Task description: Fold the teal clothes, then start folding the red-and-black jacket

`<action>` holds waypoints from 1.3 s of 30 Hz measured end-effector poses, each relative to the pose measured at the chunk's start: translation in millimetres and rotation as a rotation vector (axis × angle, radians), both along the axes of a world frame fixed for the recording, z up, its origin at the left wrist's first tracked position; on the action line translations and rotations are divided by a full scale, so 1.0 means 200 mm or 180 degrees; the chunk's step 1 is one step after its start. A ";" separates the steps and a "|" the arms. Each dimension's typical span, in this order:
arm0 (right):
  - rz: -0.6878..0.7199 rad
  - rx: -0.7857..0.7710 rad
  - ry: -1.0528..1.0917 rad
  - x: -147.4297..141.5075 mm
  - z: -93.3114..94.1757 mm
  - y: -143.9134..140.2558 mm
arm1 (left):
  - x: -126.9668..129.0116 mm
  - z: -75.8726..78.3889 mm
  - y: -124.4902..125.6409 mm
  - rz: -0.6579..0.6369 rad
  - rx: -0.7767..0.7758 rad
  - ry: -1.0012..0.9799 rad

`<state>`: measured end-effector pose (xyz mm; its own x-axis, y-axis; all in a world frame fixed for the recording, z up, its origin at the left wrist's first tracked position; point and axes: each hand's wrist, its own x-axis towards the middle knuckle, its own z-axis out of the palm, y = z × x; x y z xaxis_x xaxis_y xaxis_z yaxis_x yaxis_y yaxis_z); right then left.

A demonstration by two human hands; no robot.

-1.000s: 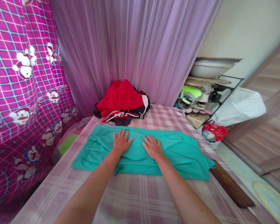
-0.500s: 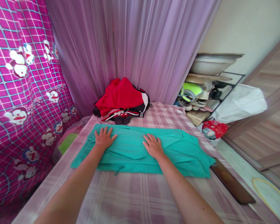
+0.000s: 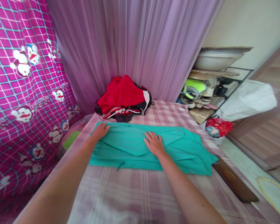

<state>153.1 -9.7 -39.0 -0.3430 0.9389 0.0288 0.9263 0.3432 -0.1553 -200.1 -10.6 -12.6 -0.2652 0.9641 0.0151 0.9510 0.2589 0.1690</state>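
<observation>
right now both hands are lying on a teal garment (image 3: 135, 146) that is spread flat across a bed with a pink plaid sheet (image 3: 140, 189). the left hand (image 3: 100, 130) is resting at the garment's far left corner, palm down, fingers together and slightly curled over the cloth edge, gripping nothing that can be seen. the right hand (image 3: 154, 143) is pressing flat on the middle of the garment, fingers spread and pointing away from the person. a drawstring is hanging off the garment's near edge. beyond the garment, at the head of the bed, a heap of red and black clothes (image 3: 123, 99) is sitting against a lilac curtain (image 3: 135, 46). a magenta cartoon-print cloth (image 3: 23, 93) is hanging to the left. to the right a rack of shoes (image 3: 200, 93) is standing beside a white bag (image 3: 247, 99) and a wooden door (image 3: 270, 124).
</observation>
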 end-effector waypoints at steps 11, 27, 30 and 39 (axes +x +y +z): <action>-0.0004 0.0063 -0.0002 0.00 0.00 -0.01 | -0.25 0.19 -0.01 0.0070 -0.0367 -0.0469; -0.0078 0.0089 0.0045 0.00 0.00 -0.01 | -0.18 0.12 -0.02 0.0020 0.0799 -0.0813; -0.0083 0.0095 0.0025 0.00 0.00 -0.01 | -0.18 0.03 -0.05 0.0143 0.0592 -0.0695; -0.0037 0.0137 0.0060 0.00 0.00 -0.01 | -0.22 0.10 -0.10 0.0317 0.0029 -0.0002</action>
